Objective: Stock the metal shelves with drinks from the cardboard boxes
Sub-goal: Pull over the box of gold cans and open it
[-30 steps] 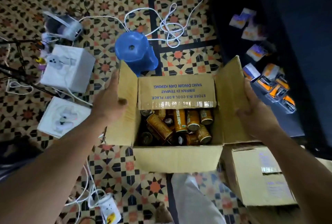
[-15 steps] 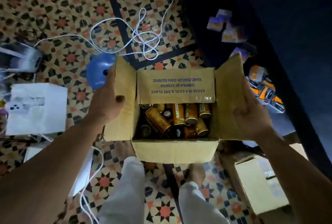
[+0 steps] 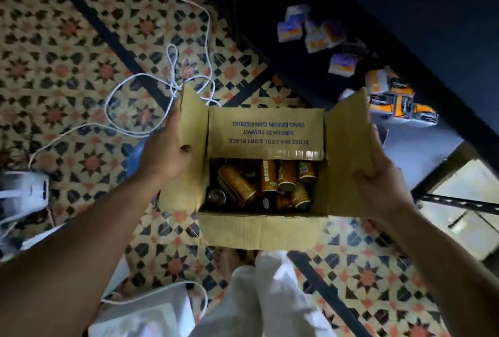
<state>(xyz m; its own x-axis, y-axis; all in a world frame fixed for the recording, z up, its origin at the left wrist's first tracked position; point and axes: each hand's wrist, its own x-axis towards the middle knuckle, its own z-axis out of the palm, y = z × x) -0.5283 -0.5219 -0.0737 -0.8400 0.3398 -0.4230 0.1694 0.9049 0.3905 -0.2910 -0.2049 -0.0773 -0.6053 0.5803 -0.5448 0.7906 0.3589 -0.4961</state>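
An open cardboard box [image 3: 266, 230] hangs in the air in front of me, held between both hands. Inside lie several golden-brown drink cans [image 3: 237, 185], jumbled on their sides and upright. My left hand [image 3: 164, 153] grips the box's left flap, thumb curled over the flap's inner face. My right hand [image 3: 378, 182] grips the right flap the same way. At the upper right runs a dark metal shelf [image 3: 421, 147] with several small orange and purple drink cartons [image 3: 399, 104] on it.
Patterned floor tiles lie below. A white cable [image 3: 140, 88] loops on the floor at the left, beside a white device [image 3: 24, 193]. White boxes [image 3: 145, 312] sit at the bottom left. My white trouser legs [image 3: 270, 299] are under the box. A shelf frame [image 3: 459, 204] is at the right.
The box has risen off the floor in both hands and moved right toward the shelf. The blue stool and the second cardboard box have dropped out of view.
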